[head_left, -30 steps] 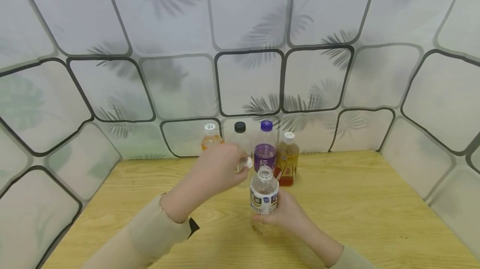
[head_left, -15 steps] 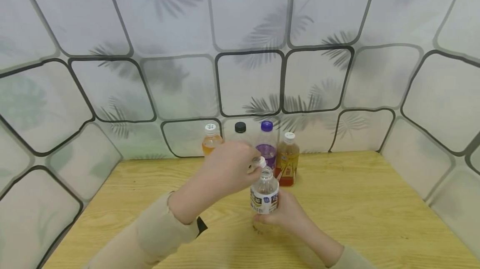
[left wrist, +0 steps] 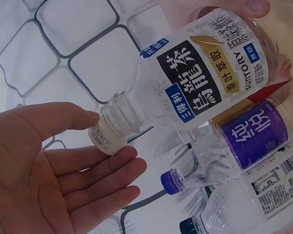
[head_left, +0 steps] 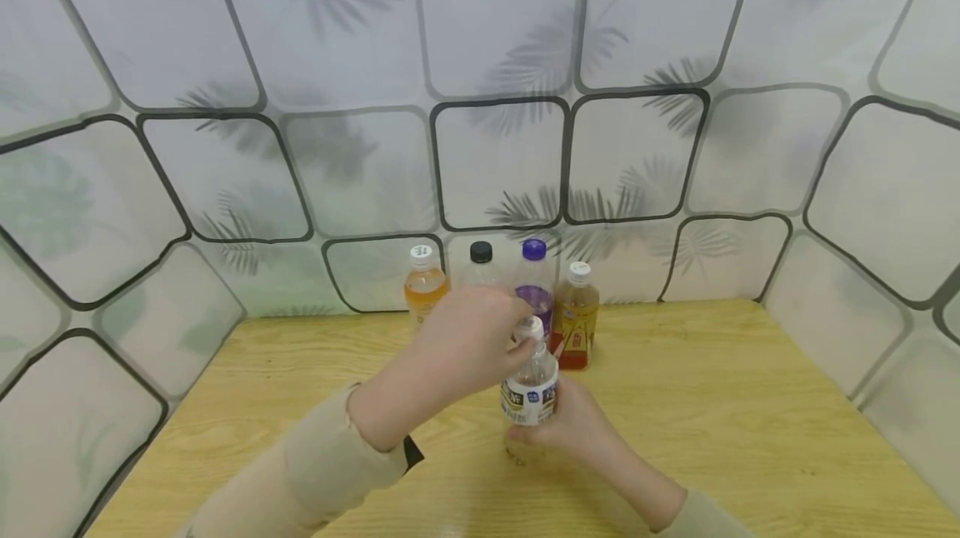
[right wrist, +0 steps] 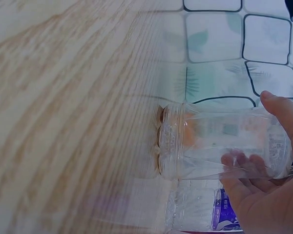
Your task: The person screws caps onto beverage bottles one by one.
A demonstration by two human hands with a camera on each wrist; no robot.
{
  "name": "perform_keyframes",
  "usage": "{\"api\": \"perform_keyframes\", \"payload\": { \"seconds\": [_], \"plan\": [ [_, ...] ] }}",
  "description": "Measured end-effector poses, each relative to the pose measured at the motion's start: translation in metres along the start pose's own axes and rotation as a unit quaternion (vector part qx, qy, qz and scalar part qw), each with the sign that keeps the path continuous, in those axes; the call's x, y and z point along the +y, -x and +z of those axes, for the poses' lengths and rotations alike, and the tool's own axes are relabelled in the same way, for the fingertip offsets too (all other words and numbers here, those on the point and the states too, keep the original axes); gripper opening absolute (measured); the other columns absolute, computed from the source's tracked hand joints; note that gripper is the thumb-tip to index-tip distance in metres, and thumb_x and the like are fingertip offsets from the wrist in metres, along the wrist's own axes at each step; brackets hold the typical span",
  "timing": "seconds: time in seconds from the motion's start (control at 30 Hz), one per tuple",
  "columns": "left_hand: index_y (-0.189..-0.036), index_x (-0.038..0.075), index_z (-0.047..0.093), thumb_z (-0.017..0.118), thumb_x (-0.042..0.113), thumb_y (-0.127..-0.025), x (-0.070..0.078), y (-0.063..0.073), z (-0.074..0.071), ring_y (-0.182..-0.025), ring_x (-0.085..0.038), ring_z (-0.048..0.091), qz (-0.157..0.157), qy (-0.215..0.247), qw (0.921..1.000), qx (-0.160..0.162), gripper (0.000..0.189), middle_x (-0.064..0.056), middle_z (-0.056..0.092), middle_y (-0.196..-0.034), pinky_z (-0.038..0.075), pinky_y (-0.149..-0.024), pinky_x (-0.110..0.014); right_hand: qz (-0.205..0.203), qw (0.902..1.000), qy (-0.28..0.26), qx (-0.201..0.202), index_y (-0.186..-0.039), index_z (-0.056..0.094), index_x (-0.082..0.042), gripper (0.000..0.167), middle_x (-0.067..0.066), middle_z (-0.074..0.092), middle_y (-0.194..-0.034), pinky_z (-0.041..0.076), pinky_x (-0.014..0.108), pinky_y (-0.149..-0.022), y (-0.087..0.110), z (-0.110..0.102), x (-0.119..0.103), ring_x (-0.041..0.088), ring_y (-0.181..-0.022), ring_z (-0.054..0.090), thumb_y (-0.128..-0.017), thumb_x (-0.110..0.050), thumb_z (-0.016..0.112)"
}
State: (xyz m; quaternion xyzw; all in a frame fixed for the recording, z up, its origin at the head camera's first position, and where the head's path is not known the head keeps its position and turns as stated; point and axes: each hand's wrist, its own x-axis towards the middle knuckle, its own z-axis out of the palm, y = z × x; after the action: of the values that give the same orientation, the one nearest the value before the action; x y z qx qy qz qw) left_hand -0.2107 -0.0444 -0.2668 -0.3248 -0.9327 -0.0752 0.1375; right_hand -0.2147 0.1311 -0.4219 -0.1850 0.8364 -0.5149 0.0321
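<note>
A clear plastic bottle (left wrist: pixel 200 73) with a white, black and gold label stands on the table in front of me. My right hand (head_left: pixel 573 421) grips its lower part, the fingers and thumb around it in the right wrist view. At its neck, my left hand (head_left: pixel 472 334) pinches a white cap (left wrist: pixel 107 140) between thumb and fingers. The cap sits over the mouth at a slight tilt; whether its threads engage I cannot tell. A little brown residue shows in the bottle's base, which looks otherwise empty.
Behind the held bottle stand an orange drink bottle (head_left: pixel 424 288), a black-capped bottle (left wrist: pixel 229 204), a purple-labelled bottle (left wrist: pixel 256 131) and a white-capped yellow-labelled bottle (head_left: pixel 576 321). They line the back of the wooden table (head_left: pixel 712 421), near a patterned wall (head_left: pixel 360 171).
My left hand has moved right with the white cap, from beside the bottle's open neck onto its mouth. The right hand and the bottle have stayed in place.
</note>
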Motion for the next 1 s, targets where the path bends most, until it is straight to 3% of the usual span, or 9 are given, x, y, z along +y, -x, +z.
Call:
{"api": "perform_keyframes", "payload": {
  "seconds": [0.17,0.57,0.77,1.0],
  "plan": [
    [-0.072,0.019,0.062,0.080,0.029,-0.094,0.0023,0.0009,0.0023,-0.062,-0.009,0.051,0.000,0.002,0.9999,-0.014,0.031,0.008,0.058,-0.068,0.039,-0.052,-0.021,0.012,0.9999,-0.008,-0.006,-0.135,0.062,0.000,0.070,0.019,0.075,-0.126,0.058,0.054,-0.103,0.0001,0.0004,0.0026,0.036,-0.113,0.074,-0.074,-0.010,0.095],
    [-0.089,0.015,0.077,0.084,0.033,-0.092,0.0041,0.0020,0.0032,-0.070,-0.010,0.061,-0.004,-0.012,0.9999,-0.011,0.019,0.005,0.071,-0.081,0.048,-0.059,-0.021,0.010,0.9998,-0.014,-0.009,-0.137,0.061,0.000,0.071,0.020,0.073,-0.129,0.057,0.056,-0.104,0.0009,0.0002,0.0021,0.038,-0.116,0.073,-0.074,-0.009,0.094],
    [-0.094,0.016,0.078,0.085,0.033,-0.092,0.0037,0.0013,0.0024,-0.073,-0.010,0.064,-0.005,-0.013,0.9999,-0.010,0.018,0.005,0.073,-0.084,0.050,-0.061,-0.023,0.011,0.9999,-0.010,-0.004,-0.136,0.061,0.000,0.071,0.019,0.074,-0.128,0.058,0.055,-0.104,0.0000,-0.0006,0.0016,0.037,-0.115,0.073,-0.074,-0.010,0.095],
    [-0.097,0.015,0.076,0.088,0.043,-0.086,0.0018,0.0034,0.0048,-0.069,-0.010,0.060,-0.029,0.008,0.9995,-0.004,0.032,0.006,0.071,-0.080,0.048,-0.058,-0.026,0.010,0.9999,-0.012,-0.007,-0.135,0.062,-0.001,0.069,0.019,0.074,-0.128,0.058,0.054,-0.103,0.0004,-0.0010,0.0023,0.037,-0.115,0.073,-0.075,-0.011,0.095]
  ]
}}
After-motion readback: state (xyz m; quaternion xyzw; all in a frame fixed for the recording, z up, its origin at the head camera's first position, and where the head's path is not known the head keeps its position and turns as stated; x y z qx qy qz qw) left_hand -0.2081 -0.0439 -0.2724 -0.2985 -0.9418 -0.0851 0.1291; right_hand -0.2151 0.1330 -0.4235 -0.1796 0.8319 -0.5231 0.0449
